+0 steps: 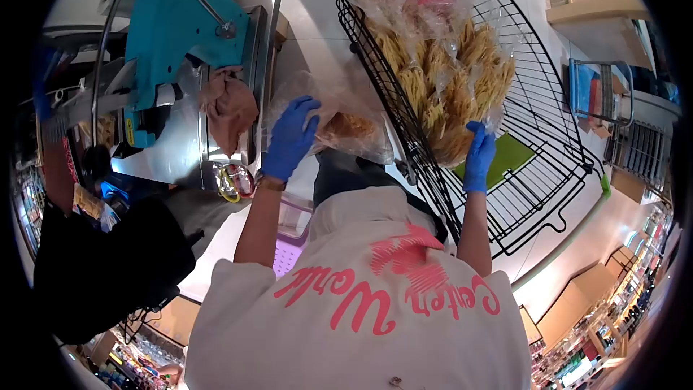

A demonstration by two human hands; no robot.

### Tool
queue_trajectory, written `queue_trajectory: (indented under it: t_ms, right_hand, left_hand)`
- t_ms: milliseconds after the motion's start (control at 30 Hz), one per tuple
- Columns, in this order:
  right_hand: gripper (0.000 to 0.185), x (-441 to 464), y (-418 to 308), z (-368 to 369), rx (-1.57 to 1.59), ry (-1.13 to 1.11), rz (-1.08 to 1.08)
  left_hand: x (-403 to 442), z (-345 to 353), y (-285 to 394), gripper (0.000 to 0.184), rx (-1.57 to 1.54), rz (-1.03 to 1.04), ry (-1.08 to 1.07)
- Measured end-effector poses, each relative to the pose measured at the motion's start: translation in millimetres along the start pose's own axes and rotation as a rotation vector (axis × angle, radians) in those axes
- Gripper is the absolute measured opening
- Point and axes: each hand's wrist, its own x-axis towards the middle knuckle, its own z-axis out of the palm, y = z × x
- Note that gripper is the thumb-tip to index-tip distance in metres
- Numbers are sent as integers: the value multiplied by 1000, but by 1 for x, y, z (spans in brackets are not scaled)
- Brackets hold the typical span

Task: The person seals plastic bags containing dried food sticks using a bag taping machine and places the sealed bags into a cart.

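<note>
My left hand (290, 139), in a blue glove, has its fingers bent over a clear plastic bag (369, 146). Brown, crumbly-looking contents (351, 126) lie inside that bag, in front of my body. My right hand (479, 159), also gloved in blue, has its fingers at the lower right edge of a large clear bag of dried yellow-brown strands (455, 79). The fingers look closed on the bag's film. This large bag rests in a black wire cart (541, 79), its upper part crumpled and shiny. A flat green piece (509, 159) lies in the cart beside my right hand.
To the left, a teal machine (180, 36) with a metal handle stands on a steel counter, with a crumpled brownish cloth (228, 108) beside it. A purple basket (290, 245) is below my left arm. A person in dark clothing (108, 267) is close at left. Shelves line the right.
</note>
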Motion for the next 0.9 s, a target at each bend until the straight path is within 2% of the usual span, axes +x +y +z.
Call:
queue_trajectory:
  t_ms: [33, 100, 167, 200, 267, 300, 333, 367, 400, 433, 500, 567, 633, 700, 767, 900]
  right_hand:
    - [25, 6, 1, 6, -27, 17, 41]
    - [25, 18, 7, 15, -1, 10, 29]
    - [25, 32, 19, 23, -9, -8, 9]
    - [25, 38, 22, 26, -15, -8, 23]
    - [25, 53, 18, 25, -121, -129, 101]
    - [25, 54, 1, 25, -124, -128, 110]
    - [29, 47, -30, 27, -16, -15, 126]
    - [36, 38, -56, 27, 90, 102, 140]
    - [41, 29, -73, 21, -59, 110, 101]
    - [46, 14, -84, 14, -212, 114, 63]
    - [55, -32, -97, 11, -95, 78, -3]
    - [64, -76, -107, 13, -103, -275, 83]
    - [78, -101, -117, 41, 119, -411, 258]
    - [88, -115, -110, 60, 85, -429, 354]
    - [91, -121, -93, 71, 100, -434, 364]
    - [75, -135, -54, 79, 24, -411, 559]
  left_hand:
    - [5, 12, -10, 24, 1, -2, -16]
    - [10, 46, -40, 27, 131, 19, -390]
    - [18, 86, -69, 32, 299, 71, -1045]
    - [17, 97, -69, 32, 294, 72, -1059]
    - [16, 117, -69, 36, 241, -53, -1373]
    - [1, 137, -101, 36, 239, -51, -1382]
    - [-25, 170, -156, 37, 420, -81, -1331]
    - [-28, 192, -172, 37, 510, -84, -1304]
    - [-30, 213, -189, 38, 600, -90, -1279]
    - [-23, 243, -177, 41, 591, -13, -1254]
    - [-22, 279, -175, 45, 573, 92, -1234]
    - [-41, 317, -192, 45, 338, -23, -999]
    - [-49, 352, -204, 45, 249, -21, -961]
    - [-58, 383, -213, 45, 273, -11, -1025]
    - [-70, 414, -225, 45, 323, -8, -1082]
    - [-88, 451, -247, 44, 441, -12, -1182]
